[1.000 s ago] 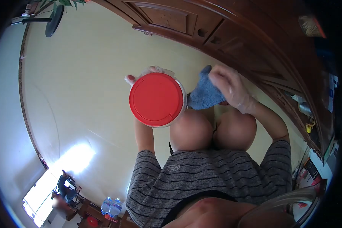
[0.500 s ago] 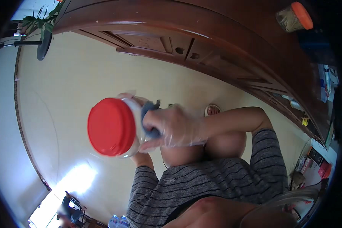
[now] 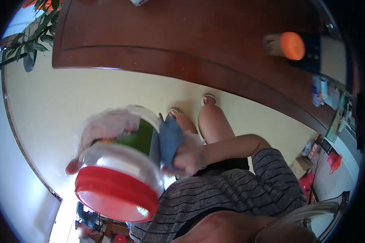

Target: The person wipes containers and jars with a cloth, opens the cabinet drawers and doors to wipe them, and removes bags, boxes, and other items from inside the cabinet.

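Observation:
A large clear plastic jar [image 3: 121,154] with a red screw lid [image 3: 113,198] and a green label [image 3: 136,135] is tilted in front of my torso, lid towards me. My left hand [image 3: 107,126], in a clear plastic glove, is wrapped round its far left side. Also gloved, my right hand [image 3: 186,158] grips a blue-grey cloth [image 3: 170,139] and presses it against the jar's right side. Motion blurs both hands, and part of the left fingers is hard to make out.
A dark brown wooden tabletop [image 3: 158,32] spans the view ahead. On its right stands a small container with an orange lid [image 3: 293,45] beside a dark blue item. A leafy plant [image 3: 38,34] is at upper left; a cardboard box [image 3: 301,165] sits at right.
The jar has swung down and closer to me, its lid now facing lower. My left hand shows more along its side. The cloth has moved along the jar, and more tabletop is in view.

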`<action>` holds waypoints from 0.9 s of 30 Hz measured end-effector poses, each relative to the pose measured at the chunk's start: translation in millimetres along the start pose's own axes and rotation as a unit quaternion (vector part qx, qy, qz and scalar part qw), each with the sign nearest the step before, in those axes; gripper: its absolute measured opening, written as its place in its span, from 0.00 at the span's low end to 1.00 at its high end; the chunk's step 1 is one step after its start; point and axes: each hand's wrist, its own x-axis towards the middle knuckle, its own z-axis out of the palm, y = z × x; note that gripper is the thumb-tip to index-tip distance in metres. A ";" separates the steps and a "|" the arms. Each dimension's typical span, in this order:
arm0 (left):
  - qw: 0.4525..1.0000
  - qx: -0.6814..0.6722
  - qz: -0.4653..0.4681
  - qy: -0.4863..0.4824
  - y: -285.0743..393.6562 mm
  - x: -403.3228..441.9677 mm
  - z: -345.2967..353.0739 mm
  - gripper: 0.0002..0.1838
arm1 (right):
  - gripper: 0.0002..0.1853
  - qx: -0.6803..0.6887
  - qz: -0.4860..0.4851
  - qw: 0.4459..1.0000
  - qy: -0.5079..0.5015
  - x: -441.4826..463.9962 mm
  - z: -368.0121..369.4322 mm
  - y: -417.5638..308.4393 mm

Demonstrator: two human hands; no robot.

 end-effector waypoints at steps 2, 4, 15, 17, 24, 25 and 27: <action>1.000 0.016 -0.010 -0.006 26.7 -3.2 17.9 0.20 | 0.14 0.038 0.136 0.985 0.100 9.4 -8.2 -21.7; 0.999 0.039 -0.015 -0.022 48.6 -5.1 39.9 0.19 | 0.14 -0.056 0.252 0.923 0.286 37.4 -12.3 -42.7; 0.976 0.188 0.030 -0.101 134.7 54.8 195.4 0.15 | 0.12 -0.113 0.319 0.837 0.430 111.4 -122.7 -1.9; 0.974 0.158 0.153 -0.060 102.6 45.6 193.8 0.18 | 0.12 -0.100 0.324 0.832 0.439 123.6 -137.5 17.4; 0.985 0.106 0.133 -0.040 92.4 27.3 195.7 0.55 | 0.12 -0.059 0.345 0.832 0.430 166.5 -166.6 -31.9; 0.987 0.098 0.117 -0.051 98.2 25.7 198.2 0.55 | 0.12 -0.064 0.342 0.835 0.426 173.3 -171.2 -45.7; 0.990 0.081 0.086 -0.071 104.4 24.0 200.9 0.55 | 0.12 -0.068 0.305 0.860 0.404 188.2 -178.4 -77.1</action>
